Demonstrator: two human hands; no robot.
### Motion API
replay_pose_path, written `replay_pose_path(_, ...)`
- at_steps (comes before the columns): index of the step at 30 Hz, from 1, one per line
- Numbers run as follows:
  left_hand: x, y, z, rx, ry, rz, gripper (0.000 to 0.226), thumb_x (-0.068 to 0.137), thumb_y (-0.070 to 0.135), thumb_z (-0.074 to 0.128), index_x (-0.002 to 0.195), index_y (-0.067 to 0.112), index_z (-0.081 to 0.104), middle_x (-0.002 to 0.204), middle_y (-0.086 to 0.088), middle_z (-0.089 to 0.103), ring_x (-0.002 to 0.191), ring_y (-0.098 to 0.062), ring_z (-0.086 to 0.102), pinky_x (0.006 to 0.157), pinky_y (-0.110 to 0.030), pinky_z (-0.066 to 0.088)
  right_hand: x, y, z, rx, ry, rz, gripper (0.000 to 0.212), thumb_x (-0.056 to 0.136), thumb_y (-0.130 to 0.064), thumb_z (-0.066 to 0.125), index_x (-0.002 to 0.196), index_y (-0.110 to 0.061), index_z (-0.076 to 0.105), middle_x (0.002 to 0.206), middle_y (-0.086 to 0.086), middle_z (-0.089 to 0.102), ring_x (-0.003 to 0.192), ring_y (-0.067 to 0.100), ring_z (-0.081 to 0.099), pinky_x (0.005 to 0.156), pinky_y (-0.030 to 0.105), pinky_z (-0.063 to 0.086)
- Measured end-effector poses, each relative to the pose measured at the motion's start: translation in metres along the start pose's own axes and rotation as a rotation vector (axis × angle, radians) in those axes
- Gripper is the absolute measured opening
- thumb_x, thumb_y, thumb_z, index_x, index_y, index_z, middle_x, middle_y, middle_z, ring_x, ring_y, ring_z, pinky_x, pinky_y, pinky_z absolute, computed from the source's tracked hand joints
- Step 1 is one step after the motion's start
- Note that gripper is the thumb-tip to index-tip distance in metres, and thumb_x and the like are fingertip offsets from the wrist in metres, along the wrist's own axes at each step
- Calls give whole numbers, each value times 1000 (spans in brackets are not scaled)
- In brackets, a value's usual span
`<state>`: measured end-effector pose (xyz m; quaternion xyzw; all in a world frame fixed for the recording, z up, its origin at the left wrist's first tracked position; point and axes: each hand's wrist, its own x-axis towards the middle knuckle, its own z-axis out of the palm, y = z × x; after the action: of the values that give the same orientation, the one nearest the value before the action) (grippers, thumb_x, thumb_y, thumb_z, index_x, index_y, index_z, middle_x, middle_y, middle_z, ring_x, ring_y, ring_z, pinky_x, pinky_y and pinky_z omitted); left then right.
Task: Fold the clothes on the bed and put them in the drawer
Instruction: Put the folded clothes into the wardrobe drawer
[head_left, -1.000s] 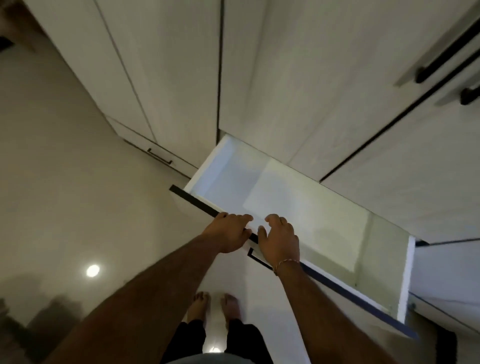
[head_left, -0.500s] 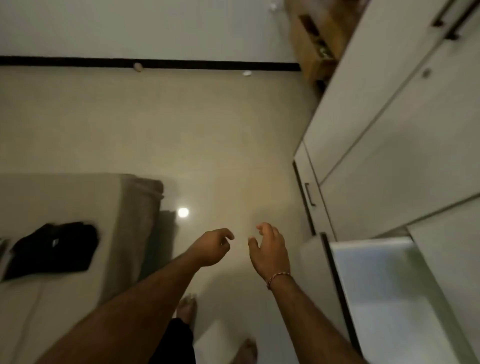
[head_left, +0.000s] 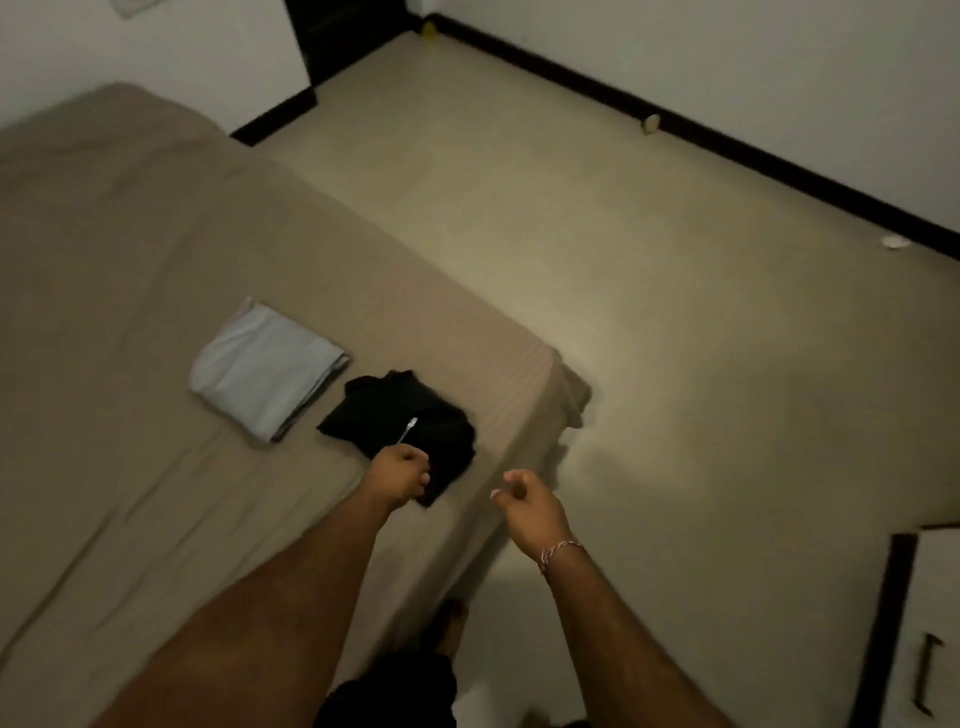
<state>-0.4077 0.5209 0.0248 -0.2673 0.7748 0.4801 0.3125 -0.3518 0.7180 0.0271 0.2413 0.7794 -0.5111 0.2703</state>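
the left hand (head_left: 400, 475) hangs over the near edge of the black folded garment (head_left: 402, 423), its fingers curled in toward the palm; whether they already pinch the cloth or only hover above it cannot be told, since the knuckles hide the contact. the right hand (head_left: 524, 501) is off the side of the bed (head_left: 130, 260), over the floor, fingers loosely bent and holding nothing. so the left hand is the nearer one, with the garment lying just ahead of its fingers and slightly to the right; the right hand would have to come in leftward to the garment's near right corner. the garment's long axis looks to run from its far left corner toward the near right, close to the bed's corner. a small white tag (head_left: 408, 428) shows on its top.

just beyond and to the left lies the grey folded garment (head_left: 265, 369), apart from the black one by a narrow strip of sheet.

at the lower right only a cut-off piece of the drawer unit (head_left: 930, 639) shows; the open drawer itself is out of view. the picture is dim and a little blurred.
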Motion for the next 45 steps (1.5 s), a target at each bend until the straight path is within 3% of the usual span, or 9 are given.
replay_pose_path(7,102,-38,-41,-544,122,-352,7,104,18,54,109,18,57,99,-9,58,93,-23,60,78,-37,48,87,-43,68,-238,-225,-3,28,98,-23,67,123,-24,57,106,0,64,93,15,61,92,30,48)
replay_pose_path(13,171,-60,-15,-754,140,-570,38,97,32,69,125,9,59,111,-11,61,99,-24,59,86,-39,47,165,-44,91,-279,-282,70,24,95,-19,71,115,-23,59,92,-1,65,90,16,63,88,29,48)
replay_pose_path(18,234,-92,14,-915,353,-739,76,64,50,90,119,8,58,112,-7,66,99,-30,66,80,-43,54,204,-45,92,-191,-324,169,21,94,-15,71,113,-19,61,95,0,67,100,23,67,98,37,54)
replay_pose_path(23,208,-36,7,-1003,492,-597,34,70,25,86,98,14,70,95,-15,75,87,-36,73,82,-56,62,198,-40,83,-174,-339,318,27,80,-40,77,99,-27,63,112,8,69,105,27,66,101,48,54)
replay_pose_path(27,177,0,12,-1194,413,-448,32,82,9,81,111,13,70,101,-16,78,92,-39,76,85,-60,61,177,-33,73,272,-66,552,64,64,-61,84,105,-15,65,100,7,66,91,24,64,90,49,58)
replay_pose_path(31,145,26,22,-1338,311,-271,37,89,4,74,125,9,64,116,-18,75,102,-38,74,94,-58,58,158,-41,50,793,-216,504,69,79,-61,77,131,-17,64,110,2,73,106,19,67,99,39,51)
replay_pose_path(35,114,37,40,-1305,103,-159,45,91,5,71,135,10,60,127,-18,71,114,-37,71,102,-54,54,140,-59,25,1065,-241,249,53,96,-36,69,144,-18,57,138,14,66,129,32,62,112,51,46)
replay_pose_path(42,41,67,67,-1081,-203,120,76,74,4,75,145,21,55,136,-10,68,124,-34,65,103,-49,53,50,-46,-35,1076,129,19,33,93,4,64,124,-7,69,116,17,75,103,31,75,81,43,62)
replay_pose_path(45,13,74,80,-1121,-340,115,66,83,18,77,146,18,56,139,-13,65,127,-37,63,108,-55,49,6,-15,-52,1126,206,-41,41,94,6,62,132,-7,66,124,16,73,112,34,71,90,48,59)
